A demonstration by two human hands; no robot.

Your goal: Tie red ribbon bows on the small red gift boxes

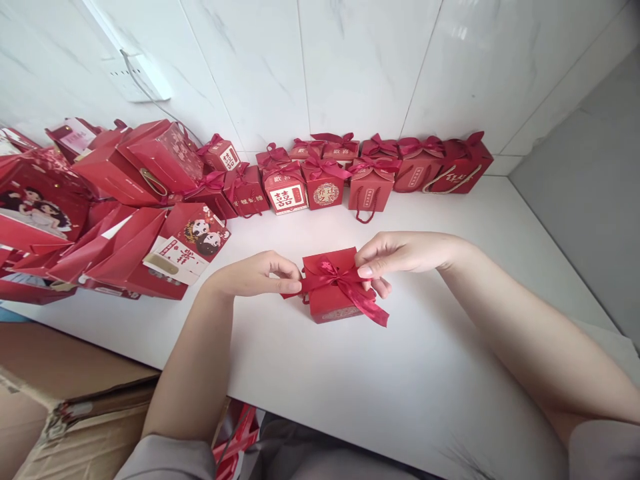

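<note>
A small red gift box point(333, 312) stands on the white table in front of me, with a shiny red ribbon point(345, 283) tied in a bow on its top. On the box's left side, my left hand point(273, 275) pinches the ribbon between thumb and fingers. My right hand point(383, 259) is closed on the ribbon at the right of the bow, by the box's upper right corner. One ribbon tail hangs over the front right of the box. The fingers of my right hand partly hide the box's right side.
Several red gift boxes with bows point(325, 187) line the tiled wall point(360, 73). Larger red boxes point(135, 253) are piled at the left. An opened cardboard carton point(95, 427) stands at the table's lower left edge. A cable point(145, 87) runs down from a wall socket point(133, 77).
</note>
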